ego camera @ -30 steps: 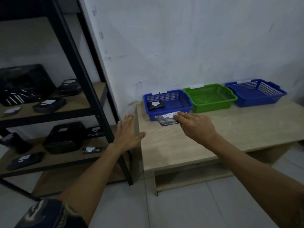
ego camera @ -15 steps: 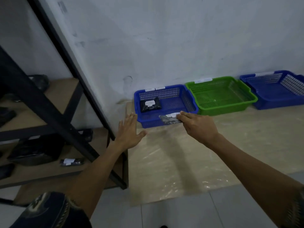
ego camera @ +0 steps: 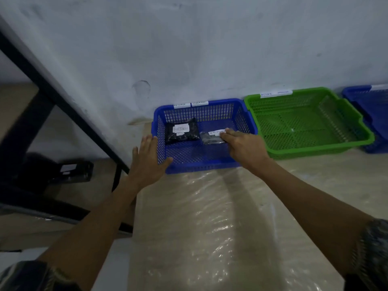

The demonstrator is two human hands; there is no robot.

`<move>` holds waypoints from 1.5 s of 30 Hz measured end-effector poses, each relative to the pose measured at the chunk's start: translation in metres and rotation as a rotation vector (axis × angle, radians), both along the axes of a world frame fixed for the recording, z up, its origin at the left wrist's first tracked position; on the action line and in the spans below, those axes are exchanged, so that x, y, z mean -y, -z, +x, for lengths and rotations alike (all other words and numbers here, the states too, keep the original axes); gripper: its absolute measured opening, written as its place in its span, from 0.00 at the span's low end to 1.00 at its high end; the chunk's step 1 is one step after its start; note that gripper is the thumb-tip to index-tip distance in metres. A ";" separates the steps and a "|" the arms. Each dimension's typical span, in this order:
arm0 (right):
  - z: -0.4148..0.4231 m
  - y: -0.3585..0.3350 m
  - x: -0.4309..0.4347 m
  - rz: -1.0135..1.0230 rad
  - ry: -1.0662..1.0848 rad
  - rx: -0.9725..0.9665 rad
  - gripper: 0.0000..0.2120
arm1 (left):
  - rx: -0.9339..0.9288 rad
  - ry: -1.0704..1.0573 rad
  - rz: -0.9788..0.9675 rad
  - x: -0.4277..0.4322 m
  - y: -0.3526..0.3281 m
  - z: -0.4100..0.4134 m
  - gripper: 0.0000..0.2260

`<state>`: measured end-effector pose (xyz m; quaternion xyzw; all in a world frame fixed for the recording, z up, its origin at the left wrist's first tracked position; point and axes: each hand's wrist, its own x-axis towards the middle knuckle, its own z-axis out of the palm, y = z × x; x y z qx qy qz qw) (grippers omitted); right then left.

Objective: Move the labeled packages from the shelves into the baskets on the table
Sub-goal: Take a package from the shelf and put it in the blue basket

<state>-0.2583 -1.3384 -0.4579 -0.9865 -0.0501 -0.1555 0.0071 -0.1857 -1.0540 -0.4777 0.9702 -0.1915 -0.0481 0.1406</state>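
Note:
A blue basket stands at the table's back left against the wall. Inside it lies a black package with a white label. My right hand reaches over the basket's front rim and is shut on a second small dark package with a white label, held low inside the basket beside the first one. My left hand is open, fingers spread, resting against the basket's left front corner.
A green basket sits right of the blue one, and another blue basket is at the far right edge. The black shelf frame stands left, with a dark labeled package on a lower shelf. Clear plastic covers the wooden table.
I have stepped closer to the table. My right hand carried the small package over the rim and down into the blue basket. My left hand moved up against the basket's left corner.

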 end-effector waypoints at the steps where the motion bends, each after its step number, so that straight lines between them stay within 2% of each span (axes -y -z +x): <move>1: 0.009 0.003 0.002 -0.001 0.007 -0.028 0.19 | 0.007 -0.006 0.001 0.002 0.004 0.007 0.38; 5: 0.043 0.018 0.013 -0.028 0.090 -0.193 0.20 | 0.023 -0.066 0.006 0.012 0.016 0.032 0.39; 10: 0.077 0.038 0.017 -0.074 0.094 -0.268 0.20 | 0.006 -0.058 0.013 0.016 0.030 0.050 0.38; 18: 0.109 0.075 0.024 -0.157 0.085 -0.429 0.23 | 0.034 -0.012 -0.139 0.015 0.045 0.047 0.42; 25: 0.129 0.076 0.029 -0.054 0.077 -0.654 0.30 | 0.033 -0.012 -0.140 0.016 0.045 0.045 0.43; 30: 0.133 0.076 0.025 -0.020 0.059 -0.599 0.26 | 0.023 -0.020 -0.161 0.017 0.044 0.044 0.45; 35: 0.132 0.080 0.025 0.028 0.077 -0.578 0.26 | 0.012 -0.032 -0.163 0.018 0.043 0.044 0.45; 42: 0.133 0.079 0.021 0.107 0.106 -0.564 0.39 | 0.007 -0.041 -0.136 0.020 0.041 0.043 0.45; 45: 0.128 0.075 0.017 0.144 0.088 -0.552 0.40 | 0.014 -0.048 -0.097 0.021 0.038 0.043 0.44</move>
